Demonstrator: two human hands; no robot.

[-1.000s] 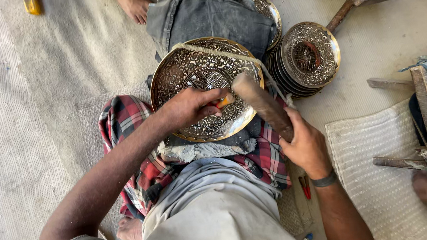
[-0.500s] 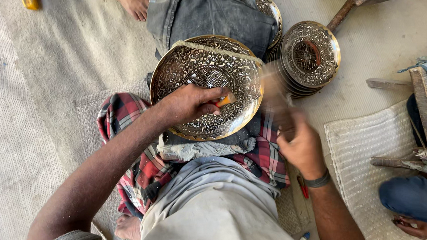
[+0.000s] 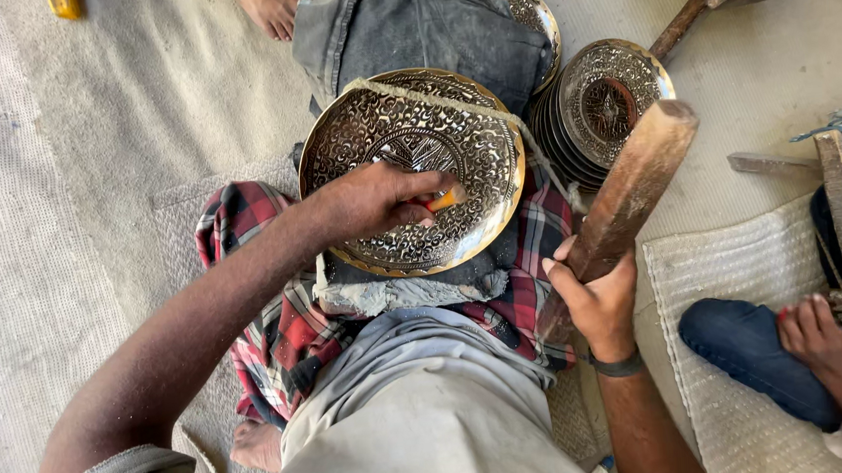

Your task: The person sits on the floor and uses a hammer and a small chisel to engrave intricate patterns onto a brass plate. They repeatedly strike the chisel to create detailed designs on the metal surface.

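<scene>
The engraved brass plate (image 3: pixel 404 134) lay on a plaid cloth (image 3: pixel 243 229) in the person's lap. The left hand (image 3: pixel 374 200) pinched an orange-tipped punch (image 3: pixel 443 201) against it; the right hand (image 3: pixel 598 298) gripped a raised wooden mallet (image 3: pixel 634 177). Stacked plates (image 3: pixel 604 105) stood far right.

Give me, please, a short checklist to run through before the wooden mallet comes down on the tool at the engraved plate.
1. Left hand grips the orange-tipped tool on the engraved plate: ok.
2. Right hand grip closed on the wooden mallet, raised beside the plate: ok.
3. Plate seated on the checked cloth in the lap: ok.
4. Tool tip's exact spot on the pattern: cannot tell.
5. Neighbour's hand away from the mallet: ok.
</scene>
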